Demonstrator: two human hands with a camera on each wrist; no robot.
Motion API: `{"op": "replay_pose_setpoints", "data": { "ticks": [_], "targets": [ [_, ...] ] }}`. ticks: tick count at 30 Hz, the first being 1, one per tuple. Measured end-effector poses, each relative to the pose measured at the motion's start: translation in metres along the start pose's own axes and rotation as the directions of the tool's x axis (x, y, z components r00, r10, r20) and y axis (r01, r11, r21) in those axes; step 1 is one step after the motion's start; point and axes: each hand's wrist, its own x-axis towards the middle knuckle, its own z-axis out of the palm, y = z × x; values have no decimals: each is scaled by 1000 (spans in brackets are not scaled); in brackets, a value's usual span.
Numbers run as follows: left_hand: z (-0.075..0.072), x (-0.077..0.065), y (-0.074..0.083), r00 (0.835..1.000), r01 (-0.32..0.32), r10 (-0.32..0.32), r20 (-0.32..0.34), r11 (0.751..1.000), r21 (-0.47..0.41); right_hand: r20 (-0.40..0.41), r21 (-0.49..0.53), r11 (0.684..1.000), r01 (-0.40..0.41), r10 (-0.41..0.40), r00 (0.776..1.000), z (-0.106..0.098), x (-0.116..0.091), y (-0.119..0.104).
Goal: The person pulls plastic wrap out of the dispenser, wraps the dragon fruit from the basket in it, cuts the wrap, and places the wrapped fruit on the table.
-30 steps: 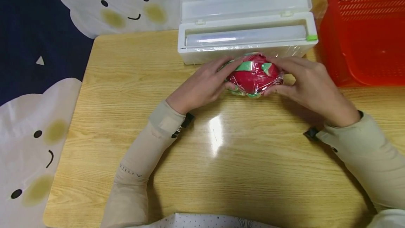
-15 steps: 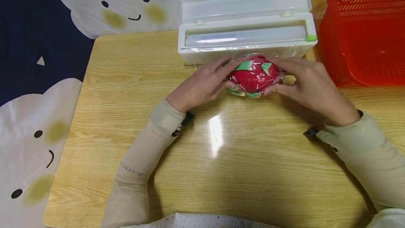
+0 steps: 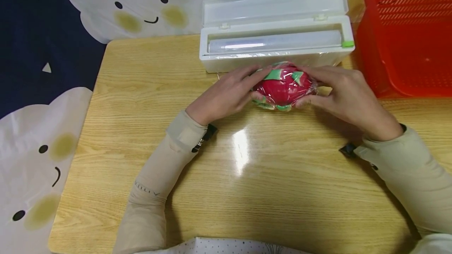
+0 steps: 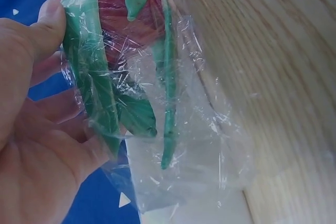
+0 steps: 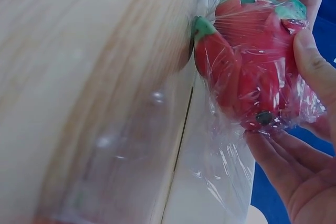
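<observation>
Between my two hands is a red dragon fruit (image 3: 280, 89) with green-tipped scales, wrapped in clear plastic film. My left hand (image 3: 229, 93) grips its left end, thumb toward me and fingers over the far side. From the other end my right hand (image 3: 344, 93) holds it the same way. In the left wrist view, long green scales (image 4: 92, 66) lie under loose, crinkled cling film (image 4: 210, 150). The right wrist view shows the fruit's (image 5: 252, 72) dark round end spot, with film stretched over it and trailing below.
Just behind the fruit stands an open white cling film box (image 3: 226, 65), its lid (image 3: 275, 6) tipped back and a film roll (image 3: 275, 41) inside. A green slider (image 3: 347, 44) sits at its right end. To the right is a red plastic basket (image 3: 374, 50) on the wooden table (image 3: 141, 89).
Almost nothing differs. Both hands keep their hold on the wrapped dragon fruit, and the whole head view has shifted down very slightly.
</observation>
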Motion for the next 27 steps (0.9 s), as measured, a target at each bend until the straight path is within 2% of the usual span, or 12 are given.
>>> {"op": "replay_pose_setpoints", "data": {
  "ticks": [14,21,27],
  "targets": [
    [1,-2,6,1000,-27,27,5,998,58,32,16,1000,0,-1,999,-2,-1,-1],
    [0,-3,6,999,-32,32,-1,999,33,30,2,1000,-5,5,1000,-2,-3,-3],
    [5,-2,2,993,-92,87,-75,993,-67,2,-2,1000,31,-31,1000,-1,-3,-1]
  ]
}}
